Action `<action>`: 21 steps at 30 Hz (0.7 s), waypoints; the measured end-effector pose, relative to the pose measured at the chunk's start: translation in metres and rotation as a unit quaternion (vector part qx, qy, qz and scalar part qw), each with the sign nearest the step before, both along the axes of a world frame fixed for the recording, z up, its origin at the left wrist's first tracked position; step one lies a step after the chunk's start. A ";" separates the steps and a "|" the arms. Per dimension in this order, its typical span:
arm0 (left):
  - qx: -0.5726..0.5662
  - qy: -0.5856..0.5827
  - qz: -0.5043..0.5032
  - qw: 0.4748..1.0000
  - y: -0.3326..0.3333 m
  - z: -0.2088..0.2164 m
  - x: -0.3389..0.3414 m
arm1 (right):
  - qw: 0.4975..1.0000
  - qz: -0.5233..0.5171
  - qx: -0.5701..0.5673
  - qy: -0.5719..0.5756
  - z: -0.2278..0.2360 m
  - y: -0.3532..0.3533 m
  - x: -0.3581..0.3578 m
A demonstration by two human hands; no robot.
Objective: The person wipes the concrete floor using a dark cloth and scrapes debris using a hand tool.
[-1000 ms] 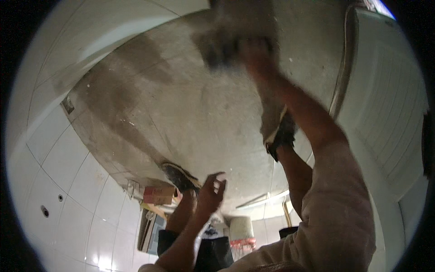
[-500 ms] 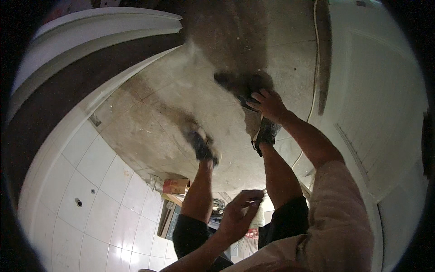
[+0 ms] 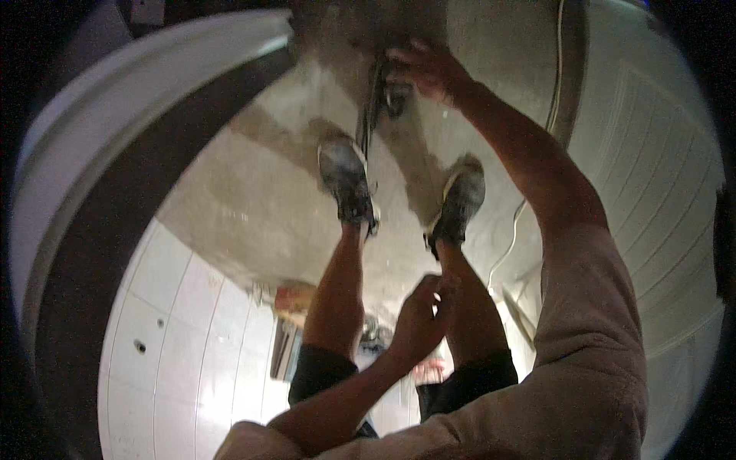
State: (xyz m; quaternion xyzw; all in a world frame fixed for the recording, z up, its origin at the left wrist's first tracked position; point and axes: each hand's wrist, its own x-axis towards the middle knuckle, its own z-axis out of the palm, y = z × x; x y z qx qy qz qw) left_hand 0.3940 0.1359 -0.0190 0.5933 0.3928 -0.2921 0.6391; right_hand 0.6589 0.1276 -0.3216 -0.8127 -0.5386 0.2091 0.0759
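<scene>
My right hand (image 3: pixel 429 73) reaches far forward past my feet, smeared by motion. Its fingers appear to be around a long, thin, dark tool (image 3: pixel 370 123) with a loop-like part (image 3: pixel 395 101) hanging beside it. Dim light hides the tool's exact kind and its far end. My left hand (image 3: pixel 422 318) is held nearer my body, in front of my right shin, its thumb and fingers drawn together in a pinch. Whatever is between those fingertips, if anything, is too small to make out.
My shoes (image 3: pixel 343 172) stand on a dusty concrete floor (image 3: pixel 268 184). Long white curved-looking profiles (image 3: pixel 153 92) rise at the left above white wall tiles (image 3: pixel 172 307). A pale cable (image 3: pixel 558 69) runs along the right, beside a white panel (image 3: pixel 652 153). A reddish box (image 3: pixel 294 299) sits behind my legs.
My right hand has moved farther forward with the dark tool, which now shows more fully. My left foot has stepped forward, and my left hand has shifted slightly right and forward.
</scene>
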 end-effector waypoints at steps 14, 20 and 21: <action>-0.023 0.045 -0.007 0.999 -0.032 -0.023 0.002 | 0.898 -0.360 0.188 0.170 0.037 0.049 0.128; -0.021 0.094 -0.041 0.994 -0.012 -0.019 -0.035 | 0.833 -0.453 0.257 0.186 0.133 -0.002 0.088; -0.013 0.096 -0.080 0.992 -0.008 -0.018 -0.033 | 0.793 -0.509 0.267 0.203 0.118 -0.030 0.046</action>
